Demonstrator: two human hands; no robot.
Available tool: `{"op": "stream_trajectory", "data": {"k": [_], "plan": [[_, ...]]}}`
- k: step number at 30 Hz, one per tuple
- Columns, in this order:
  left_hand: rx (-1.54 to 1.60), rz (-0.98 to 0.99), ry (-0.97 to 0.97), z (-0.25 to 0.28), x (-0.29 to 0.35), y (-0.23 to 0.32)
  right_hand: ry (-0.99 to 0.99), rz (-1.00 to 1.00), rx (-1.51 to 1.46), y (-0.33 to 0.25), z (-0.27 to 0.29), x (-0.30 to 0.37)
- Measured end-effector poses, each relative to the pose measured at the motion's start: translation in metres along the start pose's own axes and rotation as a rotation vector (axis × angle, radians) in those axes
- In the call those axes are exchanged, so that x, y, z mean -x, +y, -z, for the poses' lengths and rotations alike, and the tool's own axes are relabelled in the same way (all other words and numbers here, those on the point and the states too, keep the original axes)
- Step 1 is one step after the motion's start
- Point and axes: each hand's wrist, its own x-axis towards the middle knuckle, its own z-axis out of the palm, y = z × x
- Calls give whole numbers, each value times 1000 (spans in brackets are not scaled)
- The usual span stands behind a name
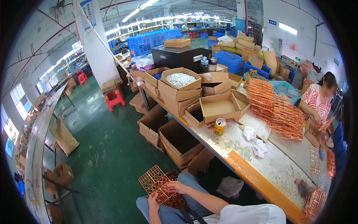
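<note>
A copper-coloured grid frame with rows of round rings lies tilted above my lap. My left hand is closed on its lower edge. At the frame's right side, the fingers of my right hand are closed on it, with the fingertips partly hidden among the rings. Beneath the frame and between my thighs is a pile of loose copper-coloured pieces, partly covered by the frame and my hands. The pieces are too small to make out one by one.
A long worktable runs to my right, bearing cardboard trays, a yellow can, white crumpled cloths and stacked copper-coloured racks. Across it a person handles similar racks. Cardboard boxes stand under the table's edge.
</note>
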Motion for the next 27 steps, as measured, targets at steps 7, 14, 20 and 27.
{"op": "stream_trajectory", "data": {"k": [7, 14, 20, 27], "plan": [[-594, -336, 214, -11, 8, -13, 52, -23, 302, 8, 0, 7], [-325, -143, 189, -18, 6, -8, 216, 105, 478, 16, -3, 2], [-578, -211, 235, -11, 3, -11, 162, 22, 279, 7, -8, 6], [-477, -130, 133, 2, -3, -15, 137, 34, 303, 9, -7, 6]]}}
